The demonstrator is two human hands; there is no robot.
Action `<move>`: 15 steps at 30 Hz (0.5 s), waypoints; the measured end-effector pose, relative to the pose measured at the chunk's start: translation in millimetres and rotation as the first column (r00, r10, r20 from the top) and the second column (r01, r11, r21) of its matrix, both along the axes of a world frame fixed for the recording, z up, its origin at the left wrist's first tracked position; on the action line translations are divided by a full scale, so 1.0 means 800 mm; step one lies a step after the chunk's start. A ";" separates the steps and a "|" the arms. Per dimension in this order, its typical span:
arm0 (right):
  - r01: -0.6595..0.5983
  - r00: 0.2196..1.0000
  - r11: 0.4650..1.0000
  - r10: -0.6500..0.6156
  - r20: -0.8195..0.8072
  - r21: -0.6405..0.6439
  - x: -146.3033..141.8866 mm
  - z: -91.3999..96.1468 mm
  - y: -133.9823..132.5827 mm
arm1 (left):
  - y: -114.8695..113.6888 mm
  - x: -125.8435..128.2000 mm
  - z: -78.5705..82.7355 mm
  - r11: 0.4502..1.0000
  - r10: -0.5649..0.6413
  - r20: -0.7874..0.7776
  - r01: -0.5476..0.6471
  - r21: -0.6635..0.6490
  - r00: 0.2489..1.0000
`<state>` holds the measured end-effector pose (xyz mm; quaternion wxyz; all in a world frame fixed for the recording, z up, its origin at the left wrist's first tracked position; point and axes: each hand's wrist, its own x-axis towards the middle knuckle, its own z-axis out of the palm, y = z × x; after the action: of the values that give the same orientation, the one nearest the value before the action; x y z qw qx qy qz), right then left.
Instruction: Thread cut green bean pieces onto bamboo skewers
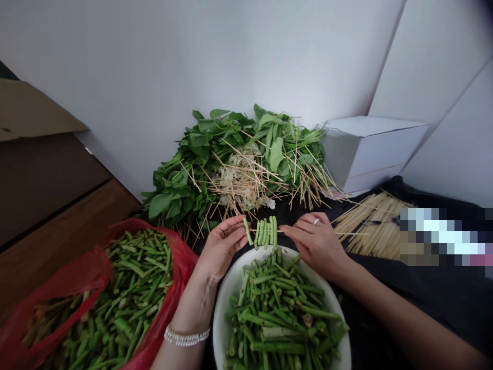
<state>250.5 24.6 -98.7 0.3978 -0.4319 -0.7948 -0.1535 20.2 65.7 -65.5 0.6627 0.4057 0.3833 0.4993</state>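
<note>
My left hand [221,245] pinches a short green bean piece [247,229] at the left end of a thin bamboo skewer. Several bean pieces [266,231] are threaded side by side on that skewer. My right hand [316,242], with a ring on one finger, pinches the skewer's right end. Both hands hover just above the far rim of a white bowl [225,308] filled with cut green beans [277,308].
A red plastic bag [82,267] of cut beans lies at the left. Leafy greens on skewers [234,159] are piled against the wall. A white box [370,149] and a heap of bare bamboo skewers [370,226] sit at the right on black cloth. A brown cardboard box [38,169] stands far left.
</note>
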 end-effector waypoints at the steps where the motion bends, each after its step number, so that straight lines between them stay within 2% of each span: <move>1: 0.000 1.000 1.000 0.000 0.001 0.002 0.000 0.000 0.000 | 0.000 0.000 0.000 1.000 0.005 -0.001 -0.005 -0.004 1.000; 7: 0.012 1.000 1.000 -0.011 0.001 -0.010 0.000 0.000 0.000 | 0.000 0.002 -0.001 1.000 0.012 -0.016 -0.012 -0.002 1.000; 15: 0.023 1.000 1.000 -0.023 0.016 -0.016 -0.001 0.000 -0.001 | 0.002 0.003 -0.006 0.993 0.088 -0.088 -0.081 0.087 0.992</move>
<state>249.8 23.4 -98.7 0.3860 -0.4429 -0.7942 -0.1550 22.2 67.5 -70.3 0.6053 0.4387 0.4091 0.5232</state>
